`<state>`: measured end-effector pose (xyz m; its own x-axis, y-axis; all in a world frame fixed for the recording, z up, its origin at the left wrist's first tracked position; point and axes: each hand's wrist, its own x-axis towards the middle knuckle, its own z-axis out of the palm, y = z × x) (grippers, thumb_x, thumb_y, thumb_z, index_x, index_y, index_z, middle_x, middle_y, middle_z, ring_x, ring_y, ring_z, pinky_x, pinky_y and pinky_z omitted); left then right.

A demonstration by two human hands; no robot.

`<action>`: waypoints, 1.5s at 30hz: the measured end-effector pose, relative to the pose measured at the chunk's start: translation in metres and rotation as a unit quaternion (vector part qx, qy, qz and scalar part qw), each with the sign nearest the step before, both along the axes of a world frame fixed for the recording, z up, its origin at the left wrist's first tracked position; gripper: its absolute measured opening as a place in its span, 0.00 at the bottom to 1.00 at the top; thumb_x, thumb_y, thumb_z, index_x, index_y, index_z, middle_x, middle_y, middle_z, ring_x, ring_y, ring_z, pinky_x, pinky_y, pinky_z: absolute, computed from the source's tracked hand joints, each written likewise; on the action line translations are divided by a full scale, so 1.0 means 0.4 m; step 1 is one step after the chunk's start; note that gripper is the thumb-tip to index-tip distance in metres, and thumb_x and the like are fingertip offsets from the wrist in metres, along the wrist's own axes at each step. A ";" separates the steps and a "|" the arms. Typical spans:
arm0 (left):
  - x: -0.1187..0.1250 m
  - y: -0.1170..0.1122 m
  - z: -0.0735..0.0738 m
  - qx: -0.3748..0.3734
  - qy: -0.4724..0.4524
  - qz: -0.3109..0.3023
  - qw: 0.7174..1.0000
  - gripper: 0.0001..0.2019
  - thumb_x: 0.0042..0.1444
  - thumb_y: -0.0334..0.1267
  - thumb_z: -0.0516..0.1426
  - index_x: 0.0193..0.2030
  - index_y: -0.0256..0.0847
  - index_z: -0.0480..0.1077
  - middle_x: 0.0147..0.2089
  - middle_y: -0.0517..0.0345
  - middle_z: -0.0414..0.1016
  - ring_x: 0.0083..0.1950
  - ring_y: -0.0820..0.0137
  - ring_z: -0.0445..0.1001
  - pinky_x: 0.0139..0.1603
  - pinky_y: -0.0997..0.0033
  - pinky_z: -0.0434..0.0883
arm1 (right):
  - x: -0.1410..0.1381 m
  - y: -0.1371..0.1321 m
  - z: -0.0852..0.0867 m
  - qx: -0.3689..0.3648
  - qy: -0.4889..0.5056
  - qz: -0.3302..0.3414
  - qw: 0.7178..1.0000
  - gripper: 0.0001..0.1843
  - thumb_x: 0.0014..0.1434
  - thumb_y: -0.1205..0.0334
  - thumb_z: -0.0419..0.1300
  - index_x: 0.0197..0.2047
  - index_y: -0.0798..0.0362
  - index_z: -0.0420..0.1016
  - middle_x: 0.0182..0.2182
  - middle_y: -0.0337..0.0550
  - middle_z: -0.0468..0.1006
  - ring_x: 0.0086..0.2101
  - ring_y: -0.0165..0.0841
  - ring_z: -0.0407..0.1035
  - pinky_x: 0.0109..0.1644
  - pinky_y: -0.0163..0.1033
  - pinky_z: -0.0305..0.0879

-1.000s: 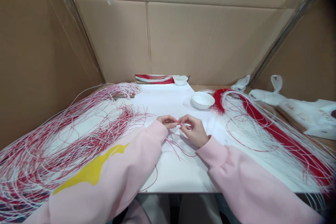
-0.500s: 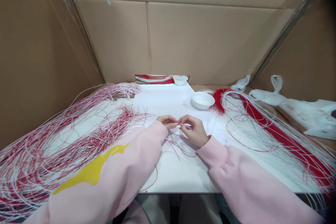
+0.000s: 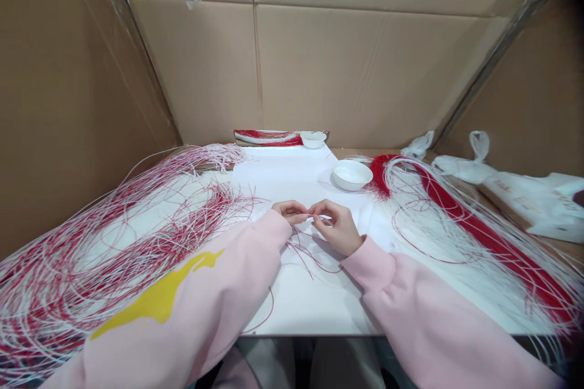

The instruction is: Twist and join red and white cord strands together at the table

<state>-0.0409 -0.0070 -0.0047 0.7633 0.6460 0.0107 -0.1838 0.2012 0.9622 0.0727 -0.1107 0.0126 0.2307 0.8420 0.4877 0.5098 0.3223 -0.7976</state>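
Observation:
My left hand [image 3: 292, 213] and my right hand [image 3: 336, 226] meet fingertip to fingertip above the middle of the white table. Both are closed in a pinch on thin red cord [image 3: 305, 261], whose loose ends trail down onto the surface below the fingers. The exact spot where the cord is gripped is too small to make out. To the left lies a thick spread of red and white cords [image 3: 182, 243]. Over on the right is a bundle of red cords [image 3: 479, 228] with white cords [image 3: 424, 213] looped around it.
A white bowl [image 3: 352, 175] stands beyond my right hand. Farther back, a second small bowl [image 3: 313, 139] sits before a mirror-like strip [image 3: 269, 137] showing red and white cords. White plastic bags [image 3: 538, 200] lie at the right. Cardboard walls [image 3: 365, 67] enclose the table [image 3: 319, 310].

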 end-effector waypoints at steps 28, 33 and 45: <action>0.000 -0.003 -0.001 -0.030 0.007 0.005 1.000 0.19 0.22 0.39 0.68 0.23 0.33 0.70 0.24 0.57 0.74 0.27 0.76 0.71 0.31 0.78 0.66 | 0.000 -0.001 0.002 0.011 -0.016 0.001 1.000 0.04 0.47 0.72 0.54 0.25 0.56 0.62 0.29 0.42 0.72 0.29 0.29 0.69 0.27 0.29 0.63; 0.000 -0.004 -0.003 -0.031 0.006 0.003 0.999 0.19 0.23 0.40 0.68 0.24 0.33 0.70 0.23 0.58 0.74 0.26 0.78 0.70 0.31 0.79 0.65 | 0.002 -0.003 0.000 0.010 -0.019 -0.003 1.000 0.03 0.48 0.71 0.54 0.26 0.56 0.63 0.28 0.42 0.72 0.29 0.29 0.69 0.26 0.29 0.63; -0.001 -0.004 -0.005 -0.033 0.009 0.003 0.999 0.21 0.25 0.43 0.68 0.27 0.33 0.72 0.24 0.57 0.73 0.27 0.77 0.70 0.33 0.77 0.66 | 0.002 -0.003 -0.002 0.005 -0.017 -0.003 1.000 0.02 0.48 0.70 0.54 0.26 0.55 0.63 0.28 0.42 0.71 0.29 0.29 0.69 0.27 0.29 0.64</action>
